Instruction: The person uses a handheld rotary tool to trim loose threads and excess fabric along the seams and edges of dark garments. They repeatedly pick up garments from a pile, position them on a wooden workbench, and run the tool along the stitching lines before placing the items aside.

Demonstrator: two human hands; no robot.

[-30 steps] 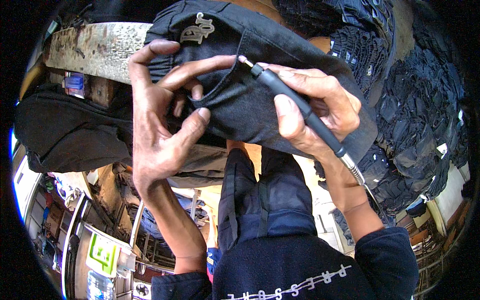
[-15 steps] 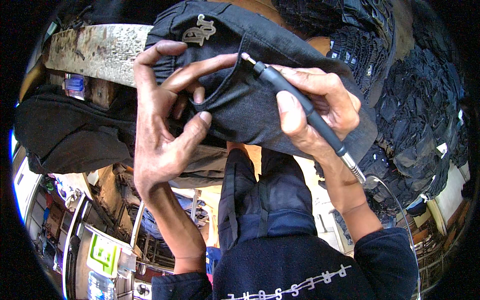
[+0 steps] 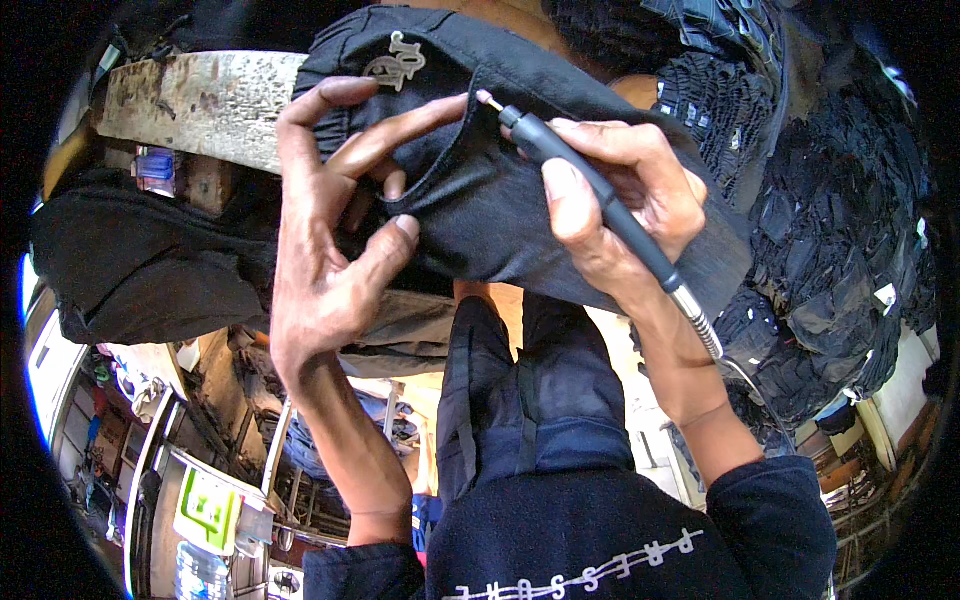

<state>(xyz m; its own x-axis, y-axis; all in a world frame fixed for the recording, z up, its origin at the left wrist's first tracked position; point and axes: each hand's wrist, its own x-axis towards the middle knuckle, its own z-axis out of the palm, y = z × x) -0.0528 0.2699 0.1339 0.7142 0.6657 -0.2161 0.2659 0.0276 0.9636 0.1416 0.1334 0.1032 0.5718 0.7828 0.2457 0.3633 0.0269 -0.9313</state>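
Observation:
Black denim shorts (image 3: 500,220) with a gathered waistband and a light patch lie spread in front of me over a board. My left hand (image 3: 330,230) is on them with its fingers spread. Its index finger stretches along the curved pocket edge (image 3: 445,160), another fingertip reaches into the pocket opening, and the thumb rests just outside it. Held like a pen in my right hand (image 3: 630,190) is a black rotary grinder handpiece (image 3: 610,205). Its small pinkish bit (image 3: 487,98) is at the pocket edge, close to the left index fingertip.
A worn wooden board (image 3: 200,105) extends left from under the shorts. Dark cloth (image 3: 150,260) hangs below it. Piles of dark garments (image 3: 830,240) fill the right side. A thin cable (image 3: 755,385) trails from the handpiece past my right forearm. A green-and-white box (image 3: 208,505) stands lower left.
The handpiece and my right hand have shifted slightly left and up along the pocket edge. My left hand has hardly moved, and the shorts have shifted a little.

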